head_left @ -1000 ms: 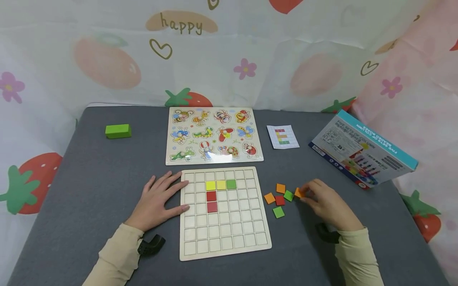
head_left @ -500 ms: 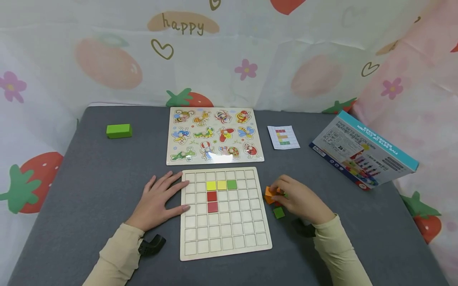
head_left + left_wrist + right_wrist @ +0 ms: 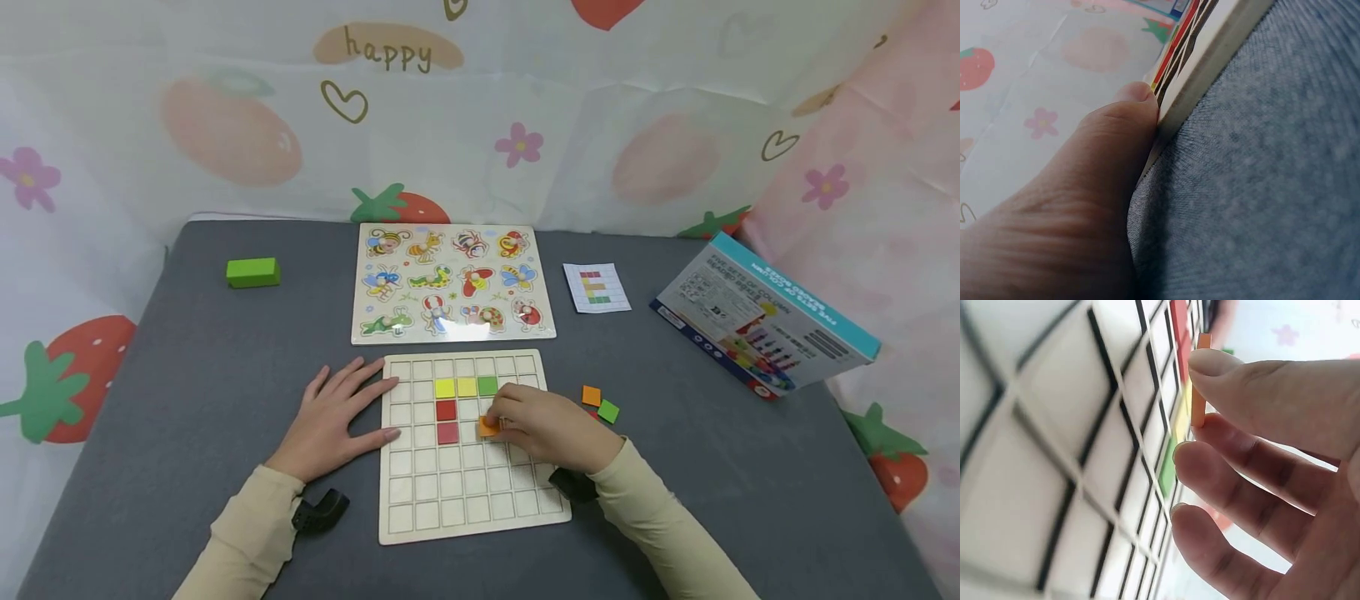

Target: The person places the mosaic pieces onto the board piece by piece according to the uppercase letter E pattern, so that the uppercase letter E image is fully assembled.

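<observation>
My right hand (image 3: 558,425) pinches an orange square tile (image 3: 488,427) between thumb and fingers over the wooden grid board (image 3: 427,517). In the right wrist view the tile (image 3: 1198,409) stands on edge, apart from the board's surface. Two yellow tiles (image 3: 455,387) and a green tile (image 3: 487,386) lie in one row of the board, with two red tiles (image 3: 447,422) in a column beneath the left yellow one. My left hand (image 3: 330,421) rests with spread fingers on the board's left edge. Its thumb (image 3: 1110,134) touches that edge in the left wrist view.
Right of the board lie a loose orange tile (image 3: 591,396) and green tile (image 3: 608,411); my right hand partly hides the pile. Behind are an insect puzzle board (image 3: 453,283), a pattern card (image 3: 597,288), a printed box (image 3: 765,325) and a green block (image 3: 252,272).
My right hand has carried the orange tile leftward from the right side of the loose pile to above the board. The left hand has stayed on the board's edge.
</observation>
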`<state>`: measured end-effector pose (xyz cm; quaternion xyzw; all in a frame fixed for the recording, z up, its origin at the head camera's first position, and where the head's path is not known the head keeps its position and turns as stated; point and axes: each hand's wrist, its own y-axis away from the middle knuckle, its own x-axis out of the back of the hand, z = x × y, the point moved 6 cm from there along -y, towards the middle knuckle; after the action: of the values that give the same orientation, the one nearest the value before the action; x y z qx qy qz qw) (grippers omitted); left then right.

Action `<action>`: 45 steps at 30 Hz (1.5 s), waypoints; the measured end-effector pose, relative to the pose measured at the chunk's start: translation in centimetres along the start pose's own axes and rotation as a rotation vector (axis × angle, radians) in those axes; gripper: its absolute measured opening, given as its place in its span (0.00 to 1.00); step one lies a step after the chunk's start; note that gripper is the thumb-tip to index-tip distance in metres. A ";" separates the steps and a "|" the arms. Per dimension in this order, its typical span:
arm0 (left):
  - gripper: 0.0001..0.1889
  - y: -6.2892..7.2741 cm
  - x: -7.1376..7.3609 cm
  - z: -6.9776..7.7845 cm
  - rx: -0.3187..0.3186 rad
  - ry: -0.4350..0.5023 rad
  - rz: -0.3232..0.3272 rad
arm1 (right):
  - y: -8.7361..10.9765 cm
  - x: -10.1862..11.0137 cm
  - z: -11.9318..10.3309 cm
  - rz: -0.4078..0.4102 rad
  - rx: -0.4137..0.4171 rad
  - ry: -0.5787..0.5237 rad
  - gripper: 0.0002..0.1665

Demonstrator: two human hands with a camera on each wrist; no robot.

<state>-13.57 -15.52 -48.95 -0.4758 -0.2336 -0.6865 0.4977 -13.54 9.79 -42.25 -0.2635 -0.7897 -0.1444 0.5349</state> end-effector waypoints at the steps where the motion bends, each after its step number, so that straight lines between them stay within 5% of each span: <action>1: 0.38 0.0 0.0 0.0 0.000 -0.002 0.001 | -0.2 -0.2 -0.2 -0.001 0.009 0.005 0.11; 36: 0.38 -0.1 0.1 0.2 -0.008 -0.007 0.006 | -1.7 -2.0 -0.7 -0.029 0.006 0.089 0.13; 45: 0.38 0.0 0.0 0.1 -0.011 -0.003 0.010 | 1.5 0.9 1.5 0.056 -0.169 0.078 0.16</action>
<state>-13.56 -15.42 -48.87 -0.4805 -0.2281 -0.6847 0.4982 -14.09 11.97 -42.06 -0.3238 -0.7456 -0.2058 0.5449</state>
